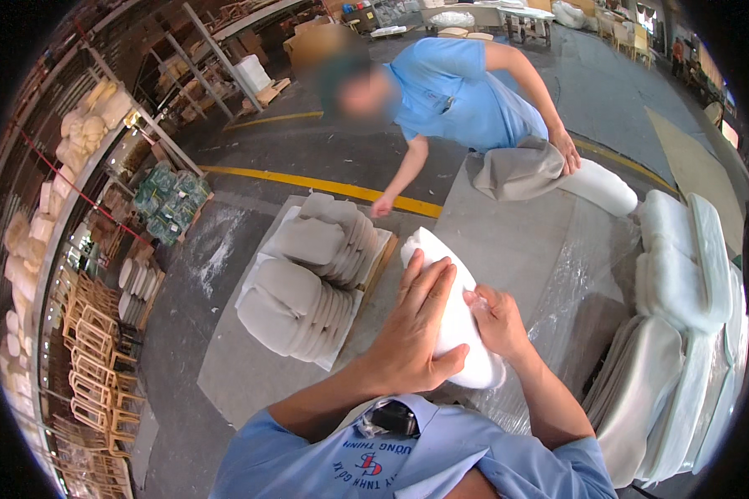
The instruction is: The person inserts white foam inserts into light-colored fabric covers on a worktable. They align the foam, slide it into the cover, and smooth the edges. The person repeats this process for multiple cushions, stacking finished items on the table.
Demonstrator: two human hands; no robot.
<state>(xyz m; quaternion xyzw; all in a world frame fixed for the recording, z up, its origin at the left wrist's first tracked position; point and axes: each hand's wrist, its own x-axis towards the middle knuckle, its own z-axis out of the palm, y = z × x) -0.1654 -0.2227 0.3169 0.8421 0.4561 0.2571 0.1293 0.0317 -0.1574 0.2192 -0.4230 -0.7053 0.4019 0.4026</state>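
A white padded cushion [464,333], long and rounded at its near end, is held tilted in front of my chest. My left hand [416,324] lies along its left side, fingers stretched over the upper face and thumb apart near the lower end. On the opposite edge, my right hand [498,323] grips the padding with curled fingers. Across the table, a co-worker in a blue shirt has one hand on a grey fabric cover [514,170] partly over another white cushion [601,188]; the co-worker's other hand reaches toward stacked grey cushions [310,239].
A second stack of grey cushions [281,303] stands left of my hands. White cushions [670,270] and layered grey covers [641,391] are piled at the right, beside clear plastic film [570,291]. Wooden chair frames [91,358], a green-wrapped bundle [171,200] and loaded shelving line the left.
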